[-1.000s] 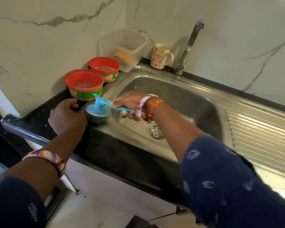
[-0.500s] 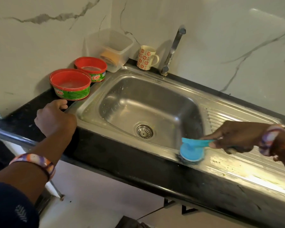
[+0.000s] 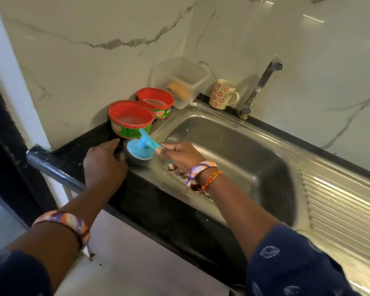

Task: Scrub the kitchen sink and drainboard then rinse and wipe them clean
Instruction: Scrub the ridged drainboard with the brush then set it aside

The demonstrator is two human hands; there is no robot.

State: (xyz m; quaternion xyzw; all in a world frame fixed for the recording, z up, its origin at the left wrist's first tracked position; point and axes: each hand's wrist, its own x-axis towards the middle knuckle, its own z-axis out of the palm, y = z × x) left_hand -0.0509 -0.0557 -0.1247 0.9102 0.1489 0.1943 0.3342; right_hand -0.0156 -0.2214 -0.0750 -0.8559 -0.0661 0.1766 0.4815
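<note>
Head view looks down on a steel sink (image 3: 233,150) set in a black counter (image 3: 158,206), with the ribbed drainboard (image 3: 342,201) running off to the right. The right hand (image 3: 179,155) grips the blue handle of a scrubber (image 3: 140,149), fingers curled round it. The scrubber's round blue head, with a dark pad beneath, sits on the sink's front-left corner rim, just beside the left hand (image 3: 104,163). That hand lies knuckles up on the counter edge at the same corner; its fingers bend forward, and whether they hold anything I cannot tell, since the fingertips are hidden and blurred. Both wrists wear orange, white and purple bangles; the right also has an orange thread. Dark blue patterned sleeves cover the forearms.

Behind the scrubber stands a red-rimmed tub (image 3: 131,119) with a green label, touching or nearly touching the scrubber's handle tip in this view. A second tub (image 3: 155,103) of the same kind sits just behind it. Farther back, in the wall corner, is a clear box (image 3: 179,80) holding something tan. A floral mug (image 3: 222,94) stands at the sink's back rim, near the tap (image 3: 259,86). Marble-look wall panels rise behind. A metal rail (image 3: 51,169) runs below the counter's left end.
</note>
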